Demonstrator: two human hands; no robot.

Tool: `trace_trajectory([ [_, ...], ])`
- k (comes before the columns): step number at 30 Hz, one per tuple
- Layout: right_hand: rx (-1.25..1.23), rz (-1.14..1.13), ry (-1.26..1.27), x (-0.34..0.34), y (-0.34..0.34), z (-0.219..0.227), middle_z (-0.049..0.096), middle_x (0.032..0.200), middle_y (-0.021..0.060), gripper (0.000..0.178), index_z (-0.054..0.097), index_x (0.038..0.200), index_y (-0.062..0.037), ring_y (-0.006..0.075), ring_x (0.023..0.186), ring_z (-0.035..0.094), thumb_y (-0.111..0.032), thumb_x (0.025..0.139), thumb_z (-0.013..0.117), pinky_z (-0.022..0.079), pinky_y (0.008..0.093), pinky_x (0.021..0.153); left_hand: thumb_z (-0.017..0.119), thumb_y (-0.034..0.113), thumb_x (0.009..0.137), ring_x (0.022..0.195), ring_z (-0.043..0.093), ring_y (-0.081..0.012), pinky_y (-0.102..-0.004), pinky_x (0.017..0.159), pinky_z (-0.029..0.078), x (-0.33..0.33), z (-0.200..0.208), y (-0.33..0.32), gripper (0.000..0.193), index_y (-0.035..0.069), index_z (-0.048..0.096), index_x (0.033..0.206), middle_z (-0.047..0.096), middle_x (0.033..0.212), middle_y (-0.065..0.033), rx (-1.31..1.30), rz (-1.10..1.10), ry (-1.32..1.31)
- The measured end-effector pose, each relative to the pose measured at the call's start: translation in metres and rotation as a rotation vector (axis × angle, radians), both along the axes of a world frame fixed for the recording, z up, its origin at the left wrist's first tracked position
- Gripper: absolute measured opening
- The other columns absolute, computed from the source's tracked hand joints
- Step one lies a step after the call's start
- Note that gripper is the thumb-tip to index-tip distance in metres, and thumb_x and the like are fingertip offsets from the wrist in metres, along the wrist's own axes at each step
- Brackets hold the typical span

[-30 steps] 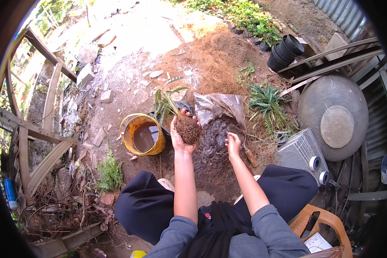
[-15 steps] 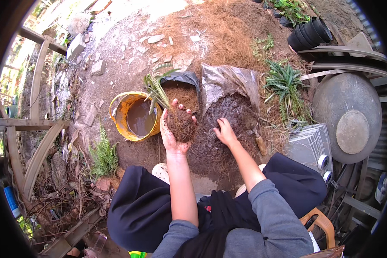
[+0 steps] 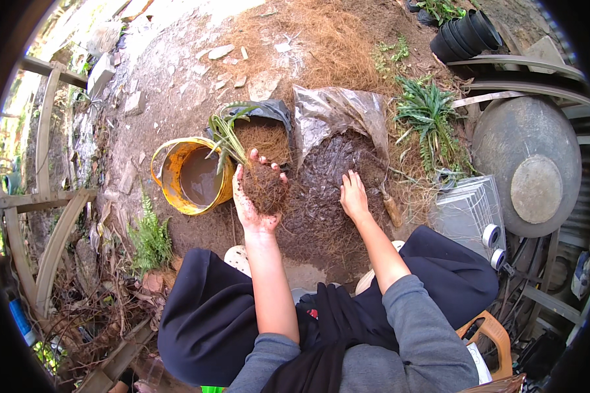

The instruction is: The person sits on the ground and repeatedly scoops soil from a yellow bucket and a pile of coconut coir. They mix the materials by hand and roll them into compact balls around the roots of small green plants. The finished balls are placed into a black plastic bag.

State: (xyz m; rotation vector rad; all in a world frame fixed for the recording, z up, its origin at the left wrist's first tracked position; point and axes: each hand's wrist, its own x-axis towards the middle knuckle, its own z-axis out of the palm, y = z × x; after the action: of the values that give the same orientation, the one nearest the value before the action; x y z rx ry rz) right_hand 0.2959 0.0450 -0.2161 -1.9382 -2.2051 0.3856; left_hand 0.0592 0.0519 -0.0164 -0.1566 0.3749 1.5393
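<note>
My left hand (image 3: 252, 206) is cupped, palm up, around the fibrous root ball (image 3: 267, 188) of a plant. The plant's pale stems and long leaves (image 3: 226, 137) lean to the left over the rim of a yellow bucket (image 3: 172, 202) of murky brown water. Dirt speckles my palm and fingers. My right hand (image 3: 354, 196) rests with fingers stretched out on the right part of a dark, wet soil heap (image 3: 324, 167). The soil lies at the mouth of a clear plastic bag (image 3: 341, 108). Behind the root ball stands a black bag (image 3: 275, 111) of brown fibre (image 3: 262, 139).
A wooden-handled tool (image 3: 392, 211) lies right of the soil. Beyond it are a leafy plant bunch (image 3: 426, 108), a wire rack (image 3: 467, 208) and a large grey basin (image 3: 501, 144). Black pots (image 3: 465, 36) lie far right. A fern (image 3: 149, 236) grows at left, near wooden beams (image 3: 42, 196).
My right hand has shifted right across the soil, and its fingers are closer together. The left hand keeps the plant's root ball in nearly the same place. The whole view has shifted slightly.
</note>
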Motion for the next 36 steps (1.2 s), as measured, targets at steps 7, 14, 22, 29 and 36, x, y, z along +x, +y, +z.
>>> trace_trajectory([
  [7,-0.142,-0.118,0.009,-0.012,-0.019,0.016,0.033,0.135,0.0149,0.052,0.042,0.125,-0.0054,0.0318,0.122,0.033,-0.02,0.079,0.06,0.029,0.0457,0.1,0.042,0.033,0.09,0.088,0.055,-0.0185,-0.0367,0.075,0.05,-0.001,0.0,-0.001,0.032,0.013,0.051,0.113,0.055,0.095,-0.0015,-0.027,0.004,-0.025],
  [14,-0.12,-0.137,0.254,-0.024,-0.018,0.0,0.04,0.128,0.0153,0.034,0.056,0.108,-0.0012,0.0316,0.115,0.04,-0.003,0.074,0.054,0.032,0.0407,0.098,0.042,0.034,0.089,0.088,0.055,-0.0197,-0.038,0.075,0.049,0.0,-0.001,0.002,0.032,0.014,0.052,0.112,0.055,0.094,-0.0016,-0.057,0.012,-0.039],
  [22,-0.212,0.31,0.241,-0.074,0.0,0.009,0.037,0.133,0.0142,0.048,0.042,0.124,-0.003,0.0295,0.126,0.03,-0.012,0.079,0.054,0.026,0.0434,0.103,0.04,0.031,0.091,0.091,0.055,-0.0181,-0.0356,0.077,0.05,0.005,0.0,0.002,0.033,0.011,0.051,0.115,0.055,0.097,-0.0021,-0.018,-0.005,-0.018],
  [29,-0.127,0.285,0.45,-0.065,-0.025,0.002,0.057,0.098,0.0121,0.017,0.06,0.086,-0.0007,0.0288,0.095,0.053,0.005,0.071,0.055,0.043,0.0366,0.085,0.04,0.03,0.091,0.09,0.055,-0.0188,-0.0352,0.077,0.05,0.005,-0.002,0.002,0.033,0.01,0.051,0.115,0.055,0.097,-0.0027,-0.019,0.017,0.005],
  [36,0.008,-0.194,0.351,-0.006,0.011,0.009,0.051,0.118,0.0125,0.02,0.058,0.097,-0.0007,0.0285,0.113,0.045,-0.005,0.081,0.047,0.034,0.0404,0.096,0.04,0.03,0.091,0.09,0.054,-0.0175,-0.0342,0.076,0.05,0.008,0.0,0.001,0.032,0.01,0.051,0.114,0.055,0.097,-0.001,-0.024,0.006,0.026],
])
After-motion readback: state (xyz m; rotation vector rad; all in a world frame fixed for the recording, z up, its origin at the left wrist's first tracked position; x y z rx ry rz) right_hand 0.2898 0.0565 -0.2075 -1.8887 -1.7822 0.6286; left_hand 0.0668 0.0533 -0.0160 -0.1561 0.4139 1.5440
